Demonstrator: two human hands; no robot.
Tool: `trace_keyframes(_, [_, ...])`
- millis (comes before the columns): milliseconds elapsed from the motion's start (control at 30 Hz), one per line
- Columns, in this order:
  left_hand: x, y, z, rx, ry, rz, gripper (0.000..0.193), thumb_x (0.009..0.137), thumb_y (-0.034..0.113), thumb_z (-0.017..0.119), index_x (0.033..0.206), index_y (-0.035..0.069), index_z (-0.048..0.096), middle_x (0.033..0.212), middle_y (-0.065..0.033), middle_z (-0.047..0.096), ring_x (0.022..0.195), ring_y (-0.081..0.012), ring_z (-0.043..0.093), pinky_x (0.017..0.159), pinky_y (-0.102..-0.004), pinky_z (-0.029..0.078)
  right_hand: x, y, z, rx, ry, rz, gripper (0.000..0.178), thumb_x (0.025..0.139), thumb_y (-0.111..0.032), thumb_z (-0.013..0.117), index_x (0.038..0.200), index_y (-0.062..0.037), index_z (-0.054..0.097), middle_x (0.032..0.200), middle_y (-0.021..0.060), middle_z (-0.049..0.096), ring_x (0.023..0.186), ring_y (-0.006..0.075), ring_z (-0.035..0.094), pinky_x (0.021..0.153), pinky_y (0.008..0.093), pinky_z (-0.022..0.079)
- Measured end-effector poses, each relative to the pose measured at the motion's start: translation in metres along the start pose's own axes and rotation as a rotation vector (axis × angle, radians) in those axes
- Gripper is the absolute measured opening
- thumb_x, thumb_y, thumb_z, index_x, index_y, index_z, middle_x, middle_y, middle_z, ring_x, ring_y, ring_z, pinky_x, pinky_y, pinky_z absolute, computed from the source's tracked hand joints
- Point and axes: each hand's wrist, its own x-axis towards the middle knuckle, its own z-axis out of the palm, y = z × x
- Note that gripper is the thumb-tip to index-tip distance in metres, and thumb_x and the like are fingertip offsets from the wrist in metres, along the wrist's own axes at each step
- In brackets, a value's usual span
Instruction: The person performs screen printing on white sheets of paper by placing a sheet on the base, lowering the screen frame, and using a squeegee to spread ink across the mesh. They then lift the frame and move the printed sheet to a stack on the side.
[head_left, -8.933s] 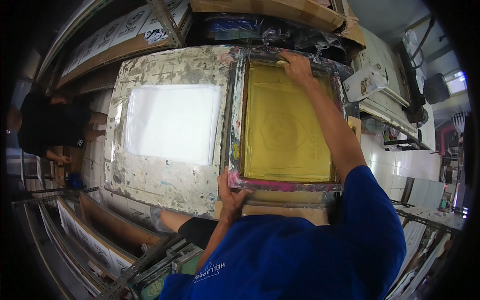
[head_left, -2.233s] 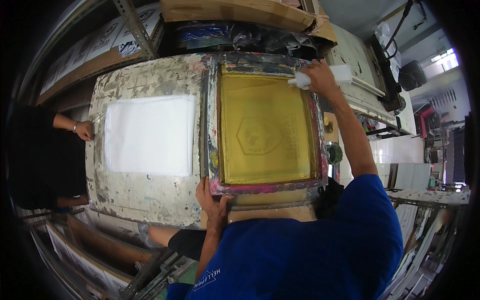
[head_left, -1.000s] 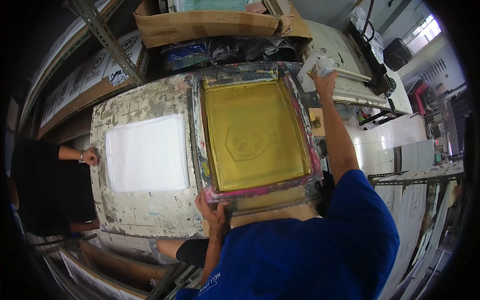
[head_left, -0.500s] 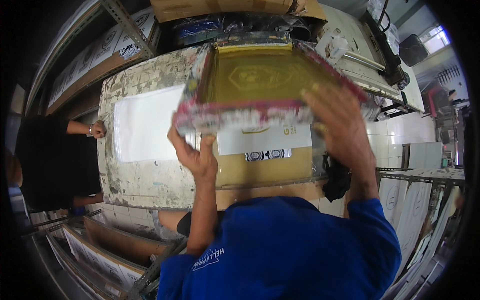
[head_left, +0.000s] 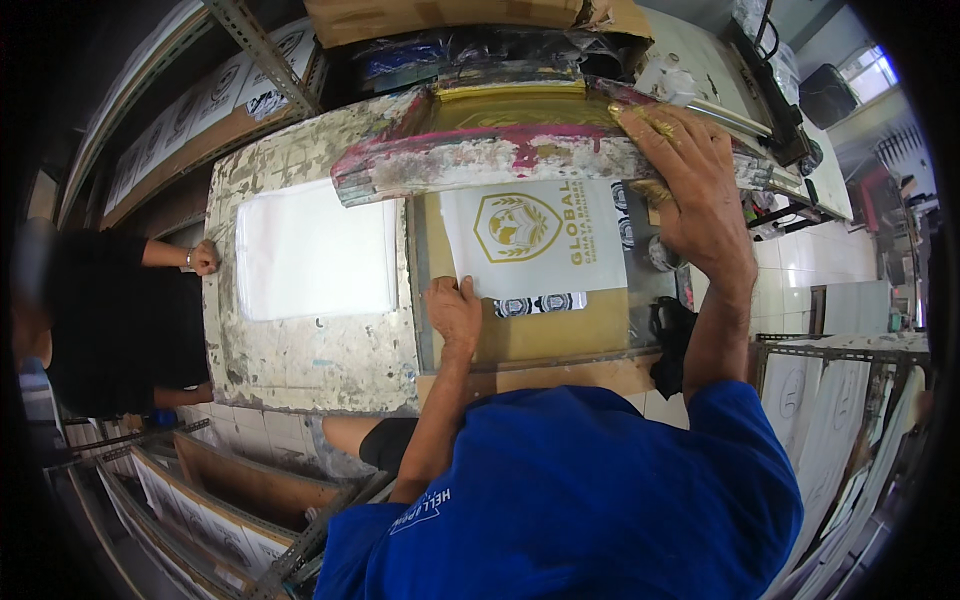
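Note:
My right hand (head_left: 695, 180) grips the right end of a paint-crusted screen-printing frame (head_left: 480, 155). The frame is tilted up at its near side, its yellow mesh partly showing behind the near bar. Under it, on a tan printing board (head_left: 560, 335), lies a white sheet (head_left: 540, 275) with a gold shield emblem and lettering. At the sheet's near left corner my left hand (head_left: 455, 310) is closed with its fingers on the edge. A silver strip with dark emblems (head_left: 540, 303) sticks out beneath the sheet.
A stack of white sheets (head_left: 315, 255) rests on the paint-stained table (head_left: 310, 360) at left. Another person's hand (head_left: 204, 258) touches that table's left edge. A black cloth (head_left: 675, 340) hangs right of the board. Metal shelving (head_left: 255, 50) and a cardboard box (head_left: 450, 20) stand behind.
The frame's near side has risen and moved away, uncovering more of the printed sheet. My left hand has left the frame and moved right to the sheet's corner; my right hand stays on the frame.

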Motion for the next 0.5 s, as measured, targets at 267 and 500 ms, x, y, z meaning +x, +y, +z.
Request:
trace_keyframes(267, [0.017,0.076,-0.047,-0.439,0.009,-0.025,0.037,0.093,0.001,0.064,0.127,0.002,0.047,0.069,-0.0099,0.058,0.058,-0.0201,0.051,0.056,-0.0363,0.04,-0.001,0.003,0.0,0.01,-0.005,0.004,0.068,0.08,-0.011,0.075,0.146,-0.0143,0.057,0.132,0.0106,0.064,0.131,0.0298,0.053,0.108,0.0475,0.036])
trace_keyframes(500, [0.042,0.054,-0.085,-0.663,0.07,-0.075,0.035,0.098,0.0,0.063,0.129,0.003,0.047,0.079,-0.0015,0.062,0.071,-0.0064,0.05,0.064,-0.023,0.039,0.003,0.004,-0.001,0.014,-0.006,0.016,0.07,0.076,0.001,0.066,0.144,-0.0133,0.058,0.132,0.0107,0.064,0.13,0.0288,0.053,0.105,0.0464,0.037])
